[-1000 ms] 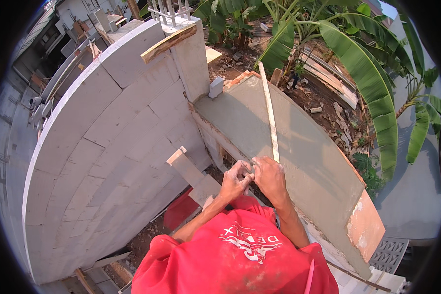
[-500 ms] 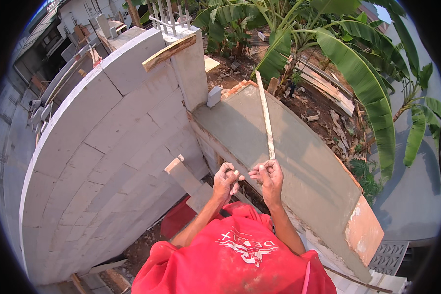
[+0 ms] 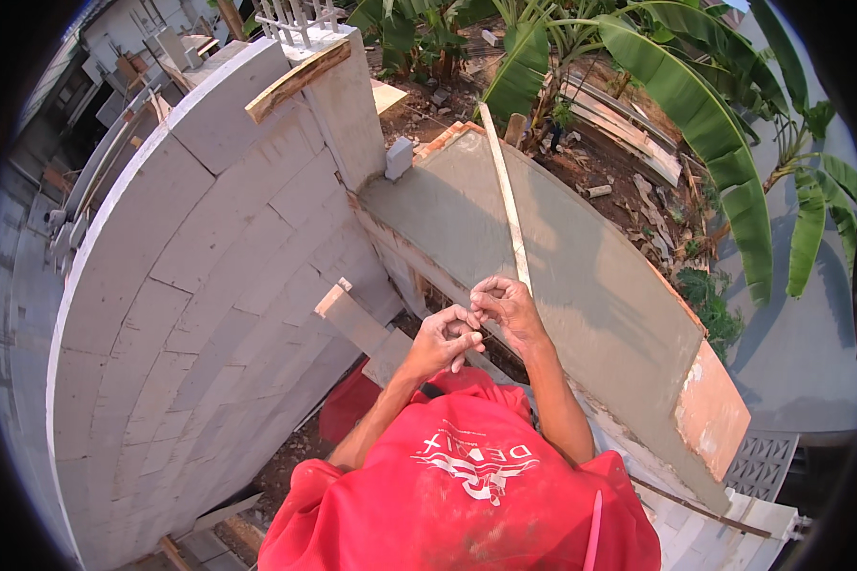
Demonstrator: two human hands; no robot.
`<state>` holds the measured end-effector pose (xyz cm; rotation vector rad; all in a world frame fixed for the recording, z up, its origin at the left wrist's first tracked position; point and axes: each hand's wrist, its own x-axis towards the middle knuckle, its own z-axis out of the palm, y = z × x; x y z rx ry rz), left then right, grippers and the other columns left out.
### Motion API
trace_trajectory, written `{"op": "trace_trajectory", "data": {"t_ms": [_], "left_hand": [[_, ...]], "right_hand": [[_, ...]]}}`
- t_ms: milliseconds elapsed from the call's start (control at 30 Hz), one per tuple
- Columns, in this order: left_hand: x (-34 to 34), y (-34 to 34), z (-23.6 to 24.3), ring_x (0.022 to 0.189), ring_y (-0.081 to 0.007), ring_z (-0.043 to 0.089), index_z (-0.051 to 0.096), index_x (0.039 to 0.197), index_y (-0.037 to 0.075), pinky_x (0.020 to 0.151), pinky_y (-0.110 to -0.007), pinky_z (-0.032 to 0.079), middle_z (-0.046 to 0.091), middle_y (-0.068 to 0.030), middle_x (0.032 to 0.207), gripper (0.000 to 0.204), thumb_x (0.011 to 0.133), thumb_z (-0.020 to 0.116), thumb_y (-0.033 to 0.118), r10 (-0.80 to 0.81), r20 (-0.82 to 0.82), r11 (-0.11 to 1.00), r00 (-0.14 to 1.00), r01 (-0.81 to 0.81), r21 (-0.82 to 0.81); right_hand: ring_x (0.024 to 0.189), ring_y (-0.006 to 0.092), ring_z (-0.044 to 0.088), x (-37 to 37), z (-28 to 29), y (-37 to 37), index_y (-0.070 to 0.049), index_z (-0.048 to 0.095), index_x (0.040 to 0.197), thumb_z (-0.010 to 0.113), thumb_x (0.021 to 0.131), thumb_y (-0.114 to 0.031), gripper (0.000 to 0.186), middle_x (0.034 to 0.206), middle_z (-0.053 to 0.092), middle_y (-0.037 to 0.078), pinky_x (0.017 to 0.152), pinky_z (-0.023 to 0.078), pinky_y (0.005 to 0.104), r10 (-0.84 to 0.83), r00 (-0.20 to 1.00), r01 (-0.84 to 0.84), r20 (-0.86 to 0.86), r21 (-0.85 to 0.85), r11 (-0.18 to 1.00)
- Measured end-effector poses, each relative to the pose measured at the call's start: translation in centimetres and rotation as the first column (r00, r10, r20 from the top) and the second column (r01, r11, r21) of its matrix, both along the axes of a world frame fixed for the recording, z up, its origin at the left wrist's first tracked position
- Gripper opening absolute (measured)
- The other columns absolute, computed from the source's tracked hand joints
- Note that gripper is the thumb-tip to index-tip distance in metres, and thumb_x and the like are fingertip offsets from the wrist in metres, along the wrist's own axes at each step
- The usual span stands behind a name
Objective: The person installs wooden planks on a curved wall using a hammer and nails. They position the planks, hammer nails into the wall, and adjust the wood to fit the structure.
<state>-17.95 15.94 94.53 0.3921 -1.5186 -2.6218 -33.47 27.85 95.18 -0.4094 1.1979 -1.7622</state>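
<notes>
My left hand (image 3: 442, 343) and my right hand (image 3: 510, 312) meet in front of my chest, fingertips touching or nearly so. Both are closed in a pinch with pale, dusty fingers. Whatever they pinch is too small to make out; a thin dark line shows near the fingertips. Just beyond my right hand lies a long, narrow wooden strip (image 3: 507, 202), reaching across a smooth grey cement slab (image 3: 595, 285). The strip's near end passes behind that hand.
On the left rises a pale block wall (image 3: 200, 247), with a wooden board (image 3: 297, 80) fixed near its top. A plank (image 3: 352, 319) stands beside my left forearm. A small grey block (image 3: 399, 158) sits at the slab's far corner. Banana leaves (image 3: 705, 124) hang beyond the slab.
My right hand has moved left and slightly up, bringing the fingertips of both hands together. The whole view has shifted slightly; the wooden strip stays on the slab.
</notes>
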Motion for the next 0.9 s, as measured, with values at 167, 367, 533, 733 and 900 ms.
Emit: {"op": "trace_trajectory", "data": {"t_ms": [167, 367, 533, 733, 900], "left_hand": [[0.1, 1.0, -0.8, 0.044, -0.0069, 0.054, 0.055, 0.107, 0.002, 0.037, -0.021, 0.04, 0.071, -0.012, 0.083, 0.017, 0.097, 0.068, 0.005, 0.101, -0.018, 0.995, 0.995, -0.1, 0.022], [-0.4, 0.2, -0.6, 0.046, -0.0067, 0.054, 0.053, 0.106, 0.003, 0.038, -0.021, 0.04, 0.071, -0.0117, 0.082, 0.016, 0.099, 0.067, 0.004, 0.277, -0.013, 0.952, 0.961, -0.276, -0.13], [-0.8, 0.6, 0.0, 0.049, -0.0077, 0.059, 0.059, 0.104, 0.001, 0.04, -0.026, 0.044, 0.073, -0.0093, 0.08, 0.013, 0.096, 0.069, 0.003, 0.338, -0.025, 0.832, 0.941, -0.311, -0.46], [-0.8, 0.9, 0.5, 0.054, -0.0084, 0.062, 0.06, 0.102, -0.001, 0.044, -0.027, 0.046, 0.073, -0.0073, 0.075, 0.013, 0.097, 0.069, 0.006, 0.276, -0.016, 0.748, 0.961, -0.225, -0.624], [-0.8, 0.8, -0.9, 0.048, -0.0085, 0.057, 0.055, 0.107, 0.002, 0.04, -0.025, 0.042, 0.072, -0.009, 0.076, 0.013, 0.102, 0.062, 0.012, 0.36, -0.018, 0.801, 0.933, -0.319, -0.506]], "right_hand": [[0.083, 0.0155, 0.072, -1.0, 1.3, 0.8, 0.002, 0.071, 0.107, 0.073, 0.095, -0.011, 0.018, 0.09, 0.073, 0.009, 0.078, 0.059, 0.0268, 0.126, 0.992, -0.127, -0.021, -0.061, 0.99], [0.088, 0.0178, 0.07, 1.8, 2.9, 1.3, 0.004, 0.07, 0.109, 0.066, 0.096, -0.009, 0.018, 0.095, 0.072, 0.008, 0.081, 0.057, 0.0283, -0.358, 0.795, 0.413, -0.49, 0.005, 0.911], [0.083, 0.0214, 0.067, 4.7, 4.0, 1.2, 0.003, 0.071, 0.112, 0.069, 0.092, -0.01, 0.024, 0.09, 0.067, 0.012, 0.073, 0.055, 0.0347, -0.108, 0.588, 0.387, -0.801, 0.162, 0.908], [0.079, 0.0312, 0.064, 4.6, 2.9, -0.3, 0.0, 0.075, 0.109, 0.07, 0.09, -0.012, 0.023, 0.088, 0.063, 0.015, 0.073, 0.051, 0.0418, 0.039, 0.493, 0.434, -0.869, 0.284, 0.855], [0.089, 0.0265, 0.069, 2.6, 0.8, -0.2, 0.002, 0.072, 0.105, 0.069, 0.09, -0.008, 0.018, 0.103, 0.069, 0.015, 0.08, 0.054, 0.0385, 0.026, 0.64, 0.206, -0.768, 0.204, 0.957]]}}
